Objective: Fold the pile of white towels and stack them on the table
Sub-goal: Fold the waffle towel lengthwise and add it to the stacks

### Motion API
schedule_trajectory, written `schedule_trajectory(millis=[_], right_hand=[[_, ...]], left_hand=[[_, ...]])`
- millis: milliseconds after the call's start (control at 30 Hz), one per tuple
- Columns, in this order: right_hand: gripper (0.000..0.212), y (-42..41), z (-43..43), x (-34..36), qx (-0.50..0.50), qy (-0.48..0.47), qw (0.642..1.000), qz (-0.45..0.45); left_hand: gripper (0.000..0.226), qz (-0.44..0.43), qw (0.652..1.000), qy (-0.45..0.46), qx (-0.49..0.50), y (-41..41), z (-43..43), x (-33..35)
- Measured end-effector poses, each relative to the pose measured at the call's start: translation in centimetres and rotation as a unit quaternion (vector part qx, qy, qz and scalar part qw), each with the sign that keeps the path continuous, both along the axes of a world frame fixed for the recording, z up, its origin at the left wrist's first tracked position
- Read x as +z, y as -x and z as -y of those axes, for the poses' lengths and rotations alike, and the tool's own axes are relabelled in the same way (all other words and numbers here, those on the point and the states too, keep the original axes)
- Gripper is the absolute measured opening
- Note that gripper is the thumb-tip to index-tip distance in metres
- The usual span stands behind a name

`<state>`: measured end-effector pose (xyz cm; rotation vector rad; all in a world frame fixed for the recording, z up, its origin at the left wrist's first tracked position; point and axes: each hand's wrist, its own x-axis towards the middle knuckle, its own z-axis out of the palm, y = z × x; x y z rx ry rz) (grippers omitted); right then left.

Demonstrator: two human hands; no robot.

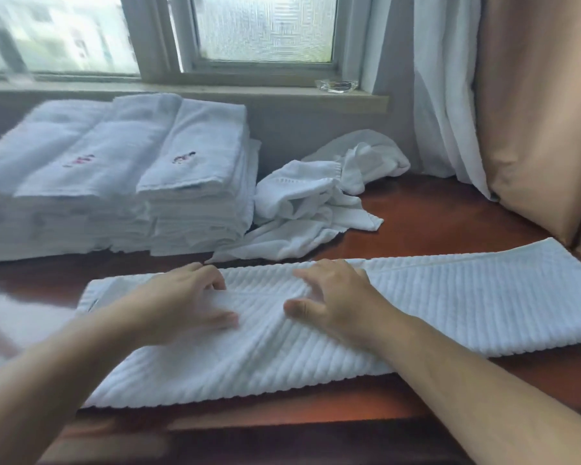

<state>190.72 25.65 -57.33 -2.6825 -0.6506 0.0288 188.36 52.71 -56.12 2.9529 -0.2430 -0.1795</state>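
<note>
White ribbed towel (416,303) lies lengthwise across the wooden table (433,209). I see left hand (185,297) and right hand (336,297) pressing flat on its middle, fingers spread, gripping nothing. Folded stacks (114,182) stand behind.

The towel (416,307) spread on the bench (433,209) is white cloth with a ribbed, corded weave — matt and thick, with a plain flat hem along its far edge. The bench is reddish-brown wood, smooth and glossy enough to catch the window light. The folded stacks (114,182) are white terry, softer and fuzzier in nap, two with small embroidered marks. The crumpled towels (316,203) are thinner white cloth, one with an open-work band. On the sill sits a clear glass dish (336,85) — shiny. The curtain (534,112) is smooth beige fabric; beside it hangs a white one.
</note>
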Motion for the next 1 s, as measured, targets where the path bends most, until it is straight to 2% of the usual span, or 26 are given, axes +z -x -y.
schedule_trajectory(millis=[100, 167, 233, 300, 367, 433, 533, 700, 767, 833, 900, 1000], right_hand=[[0.082, -0.2, -0.6, 0.8, -0.005, 0.028, 0.999, -0.017], [0.076, -0.8, -0.7, 1.4, -0.028, 0.069, 0.997, -0.031], [0.054, -2.1, -0.8, 1.9, -0.041, 0.096, 0.994, -0.042], [0.054, -3.3, -0.9, 1.9, -0.045, 0.083, 0.994, -0.062], [0.048, -4.3, -1.0, 1.5, -0.042, 0.074, 0.996, -0.033], [0.038, -4.9, -1.1, 0.9, -0.048, 0.085, 0.995, -0.008], [0.034, -5.1, -1.7, 0.2, -0.07, 0.076, 0.995, -0.01], [0.02, -3.1, -4.3, -0.6, -0.049, 0.056, 0.987, 0.145], [0.022, -1.7, -6.2, -0.7, -0.015, 0.017, 0.987, 0.162], [0.023, -0.5, -8.3, -0.9, 0.021, -0.017, 0.989, 0.146], [0.023, 0.4, -10.4, -1.3, 0.042, -0.048, 0.99, 0.125], [0.018, 1.1, -12.5, -2.0, 0.051, -0.082, 0.988, 0.122]], left_hand=[[0.051, 0.05, 0.996, -0.057, 0.038, 0.0, -1.9, 0.6], [0.044, 0.078, 0.995, -0.025, 0.052, -0.2, -3.8, 1.2], [0.04, 0.112, 0.992, 0.022, 0.06, -0.3, -5.7, 1.7], [0.041, 0.138, 0.985, 0.07, 0.071, -0.3, -7.2, 1.9], [0.043, 0.142, 0.983, 0.069, 0.09, -0.4, -8.0, 1.4], [0.047, 0.144, 0.983, 0.021, 0.114, -0.5, -8.4, 0.4], [0.052, 0.145, 0.976, -0.024, 0.16, -0.4, -9.0, -0.7], [0.044, 0.19, 0.97, 0.02, 0.15, 0.5, -8.9, -1.5], [0.04, 0.204, 0.964, 0.038, 0.164, 1.0, -8.7, -1.5], [0.051, 0.174, 0.956, 0.035, 0.234, 1.6, -8.8, -1.3], [0.067, 0.108, 0.942, 0.06, 0.311, 2.5, -9.2, -1.3], [0.086, 0.03, 0.93, 0.101, 0.352, 3.7, -9.7, -1.2]])
